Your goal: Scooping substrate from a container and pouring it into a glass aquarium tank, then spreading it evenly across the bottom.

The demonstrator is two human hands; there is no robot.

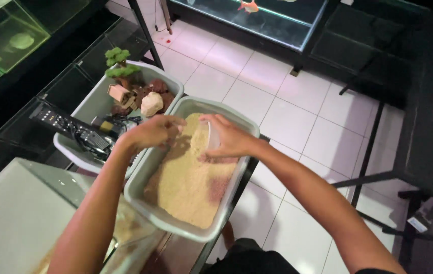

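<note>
Far left: a green-lit glass aquarium (8, 38) stands in the upper corner, well apart from both hands.
Lower left: a pale, flat-topped white box (13, 218) lies under the left forearm, below the left hand.
Second tub: a grey plastic tub of aquarium ornaments (95, 101) sits just left of the left hand, holding brown rocks, a pale stone, a small green model tree (118, 62) and a black cabled device (92, 139).
Left hand: the left hand (151, 133) hovers over the near-left rim of the sand tub, fingers curled loosely downward; its grip looks narrow, and I cannot tell whether it pinches anything.
Sand tub: a grey rectangular plastic tub of tan sand (168, 223) sits beneath both hands on a dark tabletop; the sand is heaped toward the far end, with a reddish patch below the right hand.
Cup: a small clear plastic cup (212, 136) sits between the two hands, its rim against the sand.
Right hand: the right hand (231, 138) has its grip wrapped around the clear cup, fingertips touching the sand.
Right of the hands: a white tiled floor (297, 111) and a black metal stand (373, 147) lie well apart.
Top: a long glass tank with an orange fish (249, 6) lies beyond both hands.
</note>
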